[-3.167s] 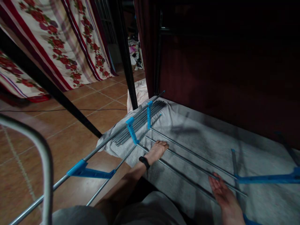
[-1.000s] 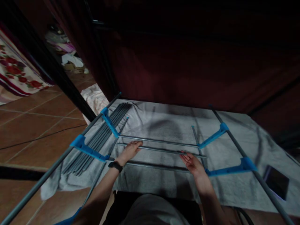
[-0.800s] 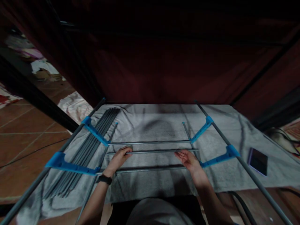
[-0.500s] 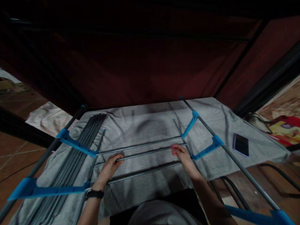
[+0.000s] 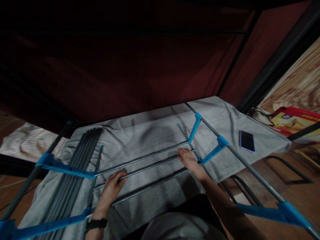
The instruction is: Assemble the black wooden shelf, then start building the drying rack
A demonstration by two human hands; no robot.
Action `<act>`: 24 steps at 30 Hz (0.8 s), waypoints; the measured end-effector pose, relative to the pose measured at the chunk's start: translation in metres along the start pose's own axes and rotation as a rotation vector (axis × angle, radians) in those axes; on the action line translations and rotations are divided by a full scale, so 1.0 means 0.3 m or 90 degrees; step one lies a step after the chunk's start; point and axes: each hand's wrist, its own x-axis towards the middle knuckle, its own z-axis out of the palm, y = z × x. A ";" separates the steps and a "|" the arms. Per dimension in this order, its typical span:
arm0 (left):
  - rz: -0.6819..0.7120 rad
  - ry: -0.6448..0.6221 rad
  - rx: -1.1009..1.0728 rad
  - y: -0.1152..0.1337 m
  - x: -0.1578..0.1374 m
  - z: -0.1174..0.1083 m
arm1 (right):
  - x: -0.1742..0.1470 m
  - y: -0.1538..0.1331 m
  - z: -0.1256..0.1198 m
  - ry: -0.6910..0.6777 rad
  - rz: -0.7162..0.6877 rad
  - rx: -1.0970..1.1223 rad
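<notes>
A thin grey metal rod (image 5: 155, 164) lies crosswise between the two sides of a tubular rack. My left hand (image 5: 112, 187) wraps its fingers round the rod's left part; a dark band circles that wrist. Near the right end, my right hand (image 5: 187, 159) closes over the same rod. Parallel to it run a farther rod (image 5: 142, 158) and a nearer rod (image 5: 150, 187). Blue plastic brackets, among them a left bracket (image 5: 71, 169) and a right bracket (image 5: 213, 151), link the inner tubes to longer outer side poles.
Several grey tubes (image 5: 75, 166) lie bundled at left on a grey cloth (image 5: 155, 128). A phone (image 5: 247, 141) rests at the cloth's right. Beyond it sit a red and yellow box (image 5: 295, 120) and dark curved metal bars (image 5: 287, 166). A dark red panel (image 5: 150, 76) rises behind.
My right hand's fingers, straighter before, are now curled over the rod's right end. The left hand keeps its hold. The whole view has shifted and tilted a little.
</notes>
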 end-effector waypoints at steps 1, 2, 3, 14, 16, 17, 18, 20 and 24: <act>0.004 0.003 0.005 -0.003 0.000 0.005 | 0.008 0.003 -0.006 -0.015 -0.002 0.000; 0.007 0.007 0.013 -0.006 0.001 0.009 | 0.014 0.006 -0.011 -0.026 -0.005 -0.001; 0.009 0.012 0.022 -0.007 0.002 0.012 | 0.019 0.009 -0.015 -0.034 -0.007 -0.001; 0.065 0.019 0.087 -0.012 0.006 0.015 | 0.008 0.020 -0.019 -0.049 -0.012 0.046; 0.067 0.018 0.105 -0.014 0.003 0.017 | 0.004 0.019 -0.019 -0.039 -0.014 0.048; 0.068 0.015 0.112 -0.013 0.002 0.017 | 0.002 0.020 -0.018 -0.035 -0.016 0.047; 0.068 0.012 0.117 -0.012 0.001 0.016 | 0.001 0.021 -0.018 -0.032 -0.018 0.048; 0.067 0.004 0.122 -0.008 -0.001 0.015 | 0.000 0.023 -0.019 -0.028 -0.018 0.052; 0.061 0.003 0.122 0.004 -0.002 0.011 | -0.006 0.022 -0.017 -0.037 -0.026 0.054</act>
